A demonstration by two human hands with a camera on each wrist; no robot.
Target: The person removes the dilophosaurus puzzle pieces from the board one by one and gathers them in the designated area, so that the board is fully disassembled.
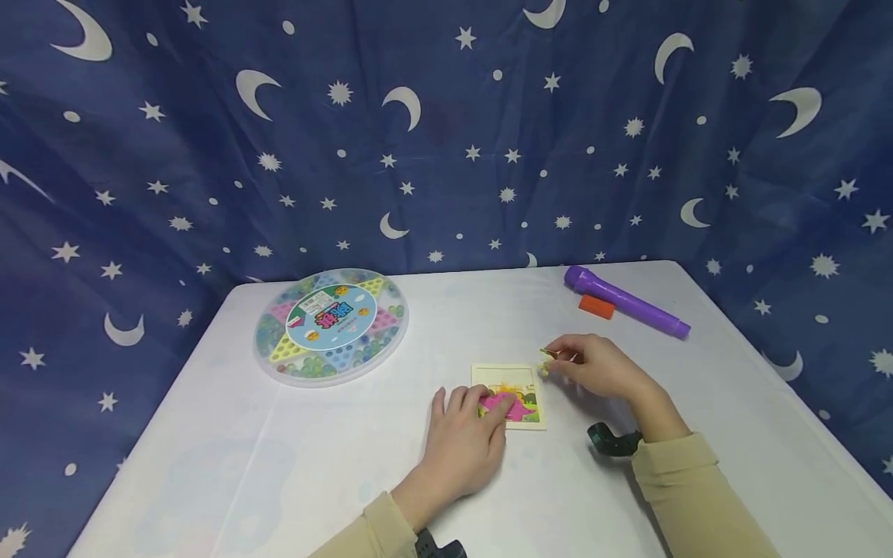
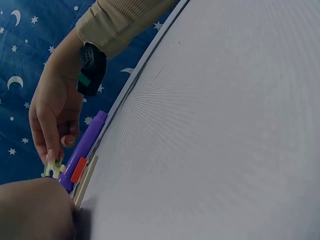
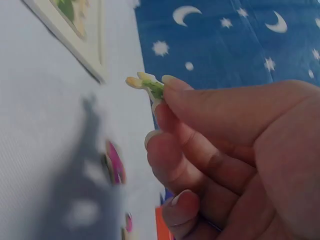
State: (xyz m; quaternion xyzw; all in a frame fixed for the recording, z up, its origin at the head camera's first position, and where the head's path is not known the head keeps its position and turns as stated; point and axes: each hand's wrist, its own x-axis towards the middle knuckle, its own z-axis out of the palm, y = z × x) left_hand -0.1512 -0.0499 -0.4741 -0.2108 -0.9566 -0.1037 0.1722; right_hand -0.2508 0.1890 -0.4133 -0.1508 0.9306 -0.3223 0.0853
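Note:
A small wooden puzzle board [image 1: 508,372] with a pale frame lies flat on the table, its picture showing a pink dinosaur [image 1: 519,411] and greenery. My left hand [image 1: 463,442] rests over the board's left side, fingertips on the pink part. Just right of the board, my right hand [image 1: 593,364] pinches a small yellow and green puzzle piece [image 3: 150,86] between thumb and index finger, held above the table. Its other fingers are curled loosely beneath. In the left wrist view the same piece [image 2: 54,168] hangs from the right hand's fingertips.
Pink pieces [image 3: 116,162] lie on the table below the right hand. An orange block [image 1: 596,307] sits against a purple microphone-shaped toy [image 1: 628,302] at the back right. A round, clear-cased Chinese checkers set [image 1: 331,327] lies at the back left. A starry blue curtain [image 1: 446,139] hangs behind.

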